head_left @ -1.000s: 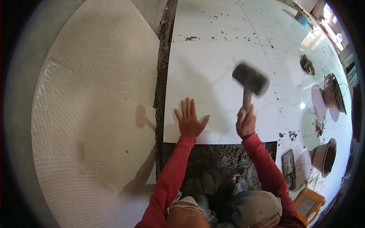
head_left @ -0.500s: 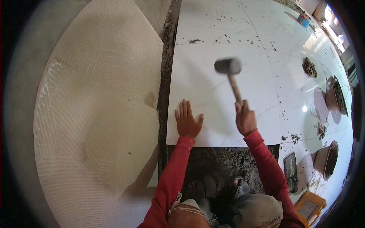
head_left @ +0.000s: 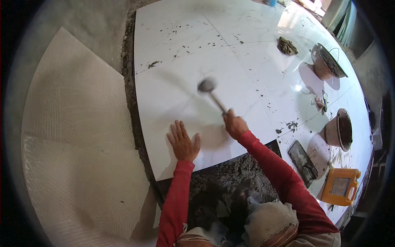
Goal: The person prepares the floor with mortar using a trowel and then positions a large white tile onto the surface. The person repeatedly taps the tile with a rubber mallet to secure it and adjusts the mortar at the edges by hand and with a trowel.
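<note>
My right hand (head_left: 236,124) is wrapped round the wooden handle of a rubber mallet (head_left: 217,101). Its dark head, slightly blurred, is over the white floor tile (head_left: 164,99); whether it touches the tile I cannot tell. Flat on the same tile, near its front edge, lies my left hand (head_left: 183,143), fingers spread and holding nothing. Dark wet mortar (head_left: 222,173) shows below the tile's near edge, around my feet and knees.
Ridged adhesive covers a large panel (head_left: 82,123) at left. To the right stand a bucket of mortar (head_left: 325,68), another bucket (head_left: 338,129), a float (head_left: 303,162) and a yellow jerrycan (head_left: 340,186). A crumpled rag (head_left: 286,46) lies farther back.
The view has turned toward the right, shifting the floor leftward in the picture. The mallet has moved closer to the tile and to my left hand, which stays flat.
</note>
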Available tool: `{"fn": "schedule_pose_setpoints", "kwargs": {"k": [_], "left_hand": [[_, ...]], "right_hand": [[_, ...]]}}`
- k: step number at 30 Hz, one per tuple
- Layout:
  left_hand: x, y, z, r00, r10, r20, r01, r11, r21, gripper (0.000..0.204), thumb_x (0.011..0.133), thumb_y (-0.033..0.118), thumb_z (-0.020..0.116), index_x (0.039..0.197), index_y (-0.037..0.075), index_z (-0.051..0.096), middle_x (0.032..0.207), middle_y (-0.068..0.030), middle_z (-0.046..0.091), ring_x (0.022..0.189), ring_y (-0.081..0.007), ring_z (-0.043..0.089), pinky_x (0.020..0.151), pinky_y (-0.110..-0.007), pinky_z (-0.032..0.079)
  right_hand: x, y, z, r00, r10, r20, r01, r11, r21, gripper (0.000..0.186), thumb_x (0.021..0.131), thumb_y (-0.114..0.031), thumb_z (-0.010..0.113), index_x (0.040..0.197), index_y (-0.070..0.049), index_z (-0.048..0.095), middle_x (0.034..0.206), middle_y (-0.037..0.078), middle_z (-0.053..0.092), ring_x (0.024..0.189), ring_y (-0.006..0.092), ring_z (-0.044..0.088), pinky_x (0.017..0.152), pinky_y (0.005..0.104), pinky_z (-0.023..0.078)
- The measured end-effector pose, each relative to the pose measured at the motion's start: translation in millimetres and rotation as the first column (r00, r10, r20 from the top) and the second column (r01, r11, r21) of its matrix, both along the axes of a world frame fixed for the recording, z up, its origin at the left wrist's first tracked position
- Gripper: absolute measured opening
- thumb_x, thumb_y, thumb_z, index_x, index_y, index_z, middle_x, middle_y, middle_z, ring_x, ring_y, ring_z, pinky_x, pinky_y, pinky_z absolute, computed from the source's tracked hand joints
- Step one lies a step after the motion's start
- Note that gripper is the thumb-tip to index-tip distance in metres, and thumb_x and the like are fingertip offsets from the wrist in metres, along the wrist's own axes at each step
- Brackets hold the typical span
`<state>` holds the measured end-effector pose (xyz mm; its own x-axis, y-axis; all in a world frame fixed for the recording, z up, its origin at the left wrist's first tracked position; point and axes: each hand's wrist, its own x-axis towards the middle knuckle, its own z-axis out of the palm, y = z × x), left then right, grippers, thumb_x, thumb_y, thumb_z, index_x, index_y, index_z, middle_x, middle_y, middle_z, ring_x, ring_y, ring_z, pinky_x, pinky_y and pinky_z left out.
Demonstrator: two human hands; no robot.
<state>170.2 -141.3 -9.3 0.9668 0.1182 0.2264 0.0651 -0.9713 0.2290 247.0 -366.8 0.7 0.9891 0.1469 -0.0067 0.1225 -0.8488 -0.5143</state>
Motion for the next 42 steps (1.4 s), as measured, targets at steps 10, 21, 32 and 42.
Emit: {"fn": "schedule_pose_setpoints", "kwargs": {"k": [10,21,32,42], "left_hand": [[-3,9,-1,1.0,0.004,-0.005,-0.004,1.0,0.007,0.084,0.089,0.05,0.056,0.149,0.0,0.027,0.156,-0.018,0.027,0.145,-0.037,0.022,0.114,-0.059,0.017],[-7,29,2,1.0,0.031,-0.006,-0.031,1.0,0.003,0.085,0.088,0.052,0.056,0.149,0.0,0.027,0.156,-0.017,0.027,0.146,-0.0348,0.021,0.115,-0.059,0.016],[-8,29,5,1.0,0.005,0.026,-0.004,1.0,-0.023,0.085,0.088,0.052,0.057,0.147,-0.001,0.029,0.154,-0.02,0.029,0.144,-0.038,0.022,0.112,-0.061,0.02],[-9,26,2,1.0,0.014,0.009,-0.013,0.999,-0.03,0.085,0.089,0.056,0.05,0.149,0.0,0.028,0.157,-0.0175,0.026,0.146,-0.034,0.02,0.115,-0.059,0.014]], "right_hand": [[5,65,13,0.982,0.179,-0.06,-0.176,0.983,0.045,0.032,0.1,-0.035,0.046,0.103,-0.004,0.039,0.062,0.027,0.059,0.062,0.0508,0.059,0.053,0.0604,0.045],[24,132,66,0.986,0.034,0.161,-0.079,0.957,0.279,0.029,0.101,-0.032,0.047,0.101,-0.005,0.038,0.059,0.024,0.058,0.056,0.0498,0.057,0.051,0.058,0.044],[47,162,82,0.984,0.032,0.173,-0.108,0.887,0.45,0.034,0.101,-0.037,0.044,0.097,-0.003,0.043,0.063,0.028,0.059,0.061,0.0516,0.058,0.053,0.0595,0.046],[46,149,35,0.975,-0.007,0.222,-0.115,0.841,0.528,0.034,0.101,-0.037,0.045,0.102,-0.003,0.041,0.062,0.028,0.059,0.059,0.0519,0.058,0.052,0.06,0.044]]}}
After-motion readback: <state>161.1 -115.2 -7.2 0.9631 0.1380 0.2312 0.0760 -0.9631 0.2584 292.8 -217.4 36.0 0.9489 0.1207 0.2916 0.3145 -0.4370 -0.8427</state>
